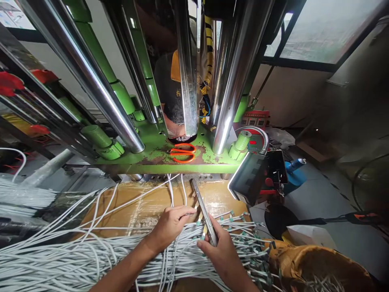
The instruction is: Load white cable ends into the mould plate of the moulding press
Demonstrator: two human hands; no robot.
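My left hand (170, 225) is closed in a pinch on a white cable at the top of a big bundle of white cables (91, 255) lying across a tape-covered cardboard surface (142, 205). My right hand (223, 253) grips the lower end of a long narrow metal bar (203, 211) that points up toward the machine. The cables' ends carry small green-grey connectors (240, 233) beside my right hand.
A green press base (152, 152) with chrome columns (91, 77) rises ahead; orange scissors (182, 153) lie on it. A lamp on a flexible arm (246, 178) stands right. More white cables (21, 194) lie at left. A person stands behind the machine.
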